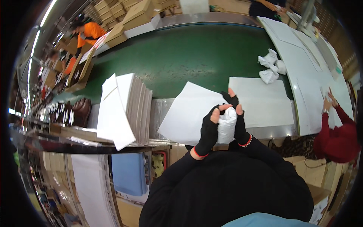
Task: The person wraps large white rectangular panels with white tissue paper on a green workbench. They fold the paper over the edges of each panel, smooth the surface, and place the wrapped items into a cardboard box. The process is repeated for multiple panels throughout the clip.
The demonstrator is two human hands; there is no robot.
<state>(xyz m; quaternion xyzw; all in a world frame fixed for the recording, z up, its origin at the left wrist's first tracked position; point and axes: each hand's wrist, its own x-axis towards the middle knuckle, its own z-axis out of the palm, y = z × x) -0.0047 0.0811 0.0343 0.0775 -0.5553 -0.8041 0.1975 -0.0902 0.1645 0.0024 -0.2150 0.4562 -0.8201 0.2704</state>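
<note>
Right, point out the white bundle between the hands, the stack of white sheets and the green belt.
White bundle (227, 129): head view, crumpled side.
Stack of white sheets (137, 110): head view, layered side.
Green belt (177, 56): head view, bare surface.

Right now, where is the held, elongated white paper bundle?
In the head view, the bundle is right of centre, between the black-gloved left hand and black-gloved right hand.

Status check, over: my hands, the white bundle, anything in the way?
Left hand and right hand gripping white bundle between them. White sheets spread just beyond, left and right. Nothing visibly blocking the hands.
</note>
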